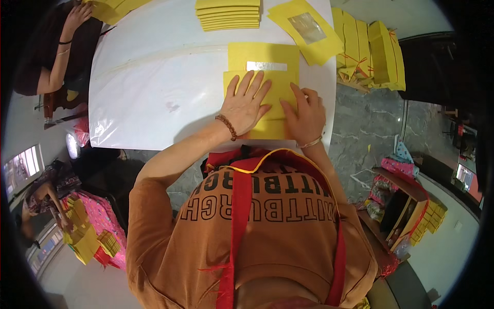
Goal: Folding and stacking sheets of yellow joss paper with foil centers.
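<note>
A yellow paper sheet (267, 129), seemingly folded or overlapped in layers, lies on the table in front of me. Across its upper part runs a shiny silver-white strip (266, 66). My left hand (242, 105) presses flat on the left side of the sheet with its fingers spread. At the right edge of the paper, my right hand (307, 116) rests with its thumb and forefinger apart and the other fingers somewhat bent. It touches the edge, and a slight blur lies over it.
The white-covered table (149, 103) bears a stack of yellow folded paper (227, 15) and loose yellow pieces with a clear window (307, 28). Tied yellow bundles (383, 56) stand beyond its right edge. Another person's arm (54, 72) is at the far left.
</note>
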`<state>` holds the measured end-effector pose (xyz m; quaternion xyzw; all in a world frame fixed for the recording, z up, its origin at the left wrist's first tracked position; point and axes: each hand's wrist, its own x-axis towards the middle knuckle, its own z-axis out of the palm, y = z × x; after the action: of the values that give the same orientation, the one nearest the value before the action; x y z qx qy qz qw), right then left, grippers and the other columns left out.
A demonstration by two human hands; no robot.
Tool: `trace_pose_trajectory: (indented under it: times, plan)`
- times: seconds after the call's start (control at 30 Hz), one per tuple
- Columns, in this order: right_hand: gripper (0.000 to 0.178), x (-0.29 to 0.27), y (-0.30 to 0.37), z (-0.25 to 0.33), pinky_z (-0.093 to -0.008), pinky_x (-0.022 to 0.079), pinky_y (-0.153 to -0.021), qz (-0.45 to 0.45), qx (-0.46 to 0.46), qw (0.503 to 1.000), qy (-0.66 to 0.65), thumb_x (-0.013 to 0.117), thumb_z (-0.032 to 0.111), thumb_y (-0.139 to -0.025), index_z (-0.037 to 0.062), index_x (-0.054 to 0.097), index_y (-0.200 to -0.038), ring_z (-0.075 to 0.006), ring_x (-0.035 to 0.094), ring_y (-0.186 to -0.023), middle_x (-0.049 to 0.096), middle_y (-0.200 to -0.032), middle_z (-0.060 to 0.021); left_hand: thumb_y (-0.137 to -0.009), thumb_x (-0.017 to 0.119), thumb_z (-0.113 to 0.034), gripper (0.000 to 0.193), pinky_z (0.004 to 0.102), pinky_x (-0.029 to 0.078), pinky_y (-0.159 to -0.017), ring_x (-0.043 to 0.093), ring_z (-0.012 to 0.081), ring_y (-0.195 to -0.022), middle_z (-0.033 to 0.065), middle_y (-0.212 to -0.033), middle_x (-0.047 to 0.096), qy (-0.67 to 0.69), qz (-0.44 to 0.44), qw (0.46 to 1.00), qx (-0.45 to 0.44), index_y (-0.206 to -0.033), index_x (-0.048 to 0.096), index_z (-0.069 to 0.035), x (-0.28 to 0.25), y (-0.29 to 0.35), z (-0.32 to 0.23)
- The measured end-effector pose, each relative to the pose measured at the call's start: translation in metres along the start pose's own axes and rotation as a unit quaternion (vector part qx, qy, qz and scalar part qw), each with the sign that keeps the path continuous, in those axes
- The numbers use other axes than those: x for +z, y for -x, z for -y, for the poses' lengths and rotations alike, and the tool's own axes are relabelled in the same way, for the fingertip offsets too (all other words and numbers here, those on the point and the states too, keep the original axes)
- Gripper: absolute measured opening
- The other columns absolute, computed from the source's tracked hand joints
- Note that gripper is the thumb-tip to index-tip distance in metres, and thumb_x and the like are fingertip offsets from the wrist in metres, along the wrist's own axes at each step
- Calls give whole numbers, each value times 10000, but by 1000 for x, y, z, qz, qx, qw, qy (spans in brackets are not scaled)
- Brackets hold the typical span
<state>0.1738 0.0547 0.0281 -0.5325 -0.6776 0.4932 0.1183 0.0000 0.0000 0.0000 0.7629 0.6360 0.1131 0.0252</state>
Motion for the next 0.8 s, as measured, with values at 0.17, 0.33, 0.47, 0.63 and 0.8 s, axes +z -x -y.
trace_pose_trajectory:
  times: [0.17,0.33,0.47,0.63,0.8]
  plan:
    - [539,28,-2,15,-585,224,-986,-87,-416,843,331,473,447,-847,87,463,-1248,-330,347,-1248,370,-1346,-171,-808,533,-273,572,490,147,-1064,229,319,-1318,144,-1413,291,53,38,998,-9,-1319,386,-62,-11,-3,-4]
    - [572,43,-9,0,-582,168,-1015,-62,-344,903,252,435,414,-878,21,391,-1291,-333,312,-1278,325,-1381,-187,-804,518,-220,558,463,146,-1072,247,298,-1318,144,-1401,317,119,-25,992,-30,-1314,374,-45,0,6,5]
    - [568,48,-8,2,-578,97,-1040,-21,-303,887,347,373,374,-912,41,290,-1366,-337,218,-1329,237,-1434,-178,-850,474,-120,458,421,174,-1069,295,282,-1300,149,-1344,403,578,-95,801,-120,-1293,391,-40,18,21,21]
    - [560,47,-8,3,-574,140,-1036,-59,-311,867,385,437,374,-876,36,376,-1319,-324,255,-1316,310,-1400,-169,-879,503,-226,455,467,172,-1048,287,304,-1300,154,-1345,398,304,-95,948,-18,-1304,407,-95,-22,17,22]
    - [599,50,-12,-3,-569,137,-1042,-70,-323,856,397,461,402,-856,38,372,-1324,-311,235,-1328,285,-1415,-165,-785,570,-452,691,582,95,-1025,176,327,-1343,151,-1444,228,83,39,995,23,-1374,339,-173,-14,28,18]
